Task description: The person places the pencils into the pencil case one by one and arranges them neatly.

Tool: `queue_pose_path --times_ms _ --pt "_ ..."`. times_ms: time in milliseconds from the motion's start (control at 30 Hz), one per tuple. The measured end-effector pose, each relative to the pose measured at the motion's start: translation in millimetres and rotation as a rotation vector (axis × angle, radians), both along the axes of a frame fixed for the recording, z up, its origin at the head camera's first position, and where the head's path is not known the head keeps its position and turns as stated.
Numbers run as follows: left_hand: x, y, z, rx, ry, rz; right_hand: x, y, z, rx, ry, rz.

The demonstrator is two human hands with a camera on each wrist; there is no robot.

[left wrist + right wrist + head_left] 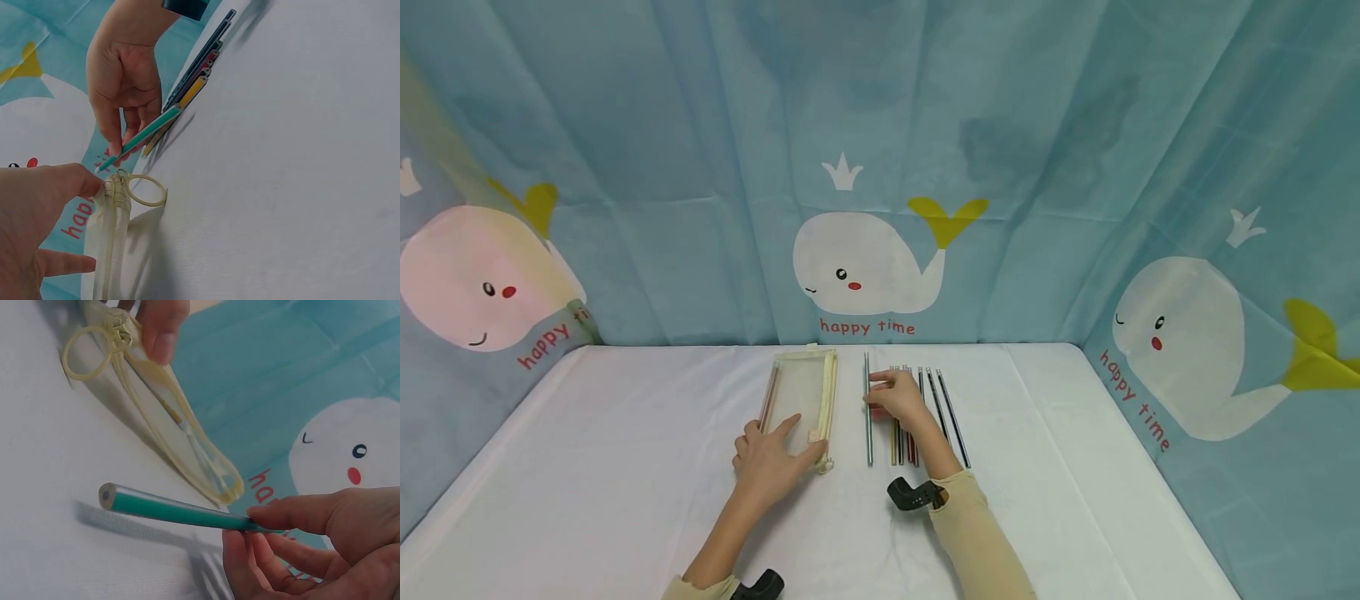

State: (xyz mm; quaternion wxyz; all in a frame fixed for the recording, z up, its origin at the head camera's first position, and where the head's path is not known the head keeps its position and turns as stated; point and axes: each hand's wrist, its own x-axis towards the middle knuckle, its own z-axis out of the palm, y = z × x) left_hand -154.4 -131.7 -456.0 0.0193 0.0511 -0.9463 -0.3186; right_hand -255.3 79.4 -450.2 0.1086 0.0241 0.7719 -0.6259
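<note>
Two hands point(772, 462) point(901, 400), one pouch point(802, 383), over five pencils point(869, 437)

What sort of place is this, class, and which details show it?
Probably a small curtained-off tabletop set up for recording hand work: blue whale-print fabric stands behind and on both sides of the white-covered table, and black devices sit at both wrists.

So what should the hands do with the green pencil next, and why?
Probably the right hand should move the green pencil toward the open zip pouch. That hand pinches the pencil, the left hand holds the pouch, and the right wrist view shows the opening spread apart.
</note>
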Motion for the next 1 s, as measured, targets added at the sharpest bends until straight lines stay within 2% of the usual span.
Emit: queue_pose_path --times_ms 333,533,1000 --pt "4.5 5.0 -7.0 0.060 0.067 0.012 0.0 0.0 -0.1 -0.043 0.021 -0.002" --pt "6.1 5.8 -9.8 0.045 0.068 0.021 1.6 -2.4 -1.8 -0.071 0.025 0.003" --pt "7.8 9.3 -10.2 -0.011 0.079 -0.019 2.8 -9.3 -4.2 -0.074 0.030 0.022"
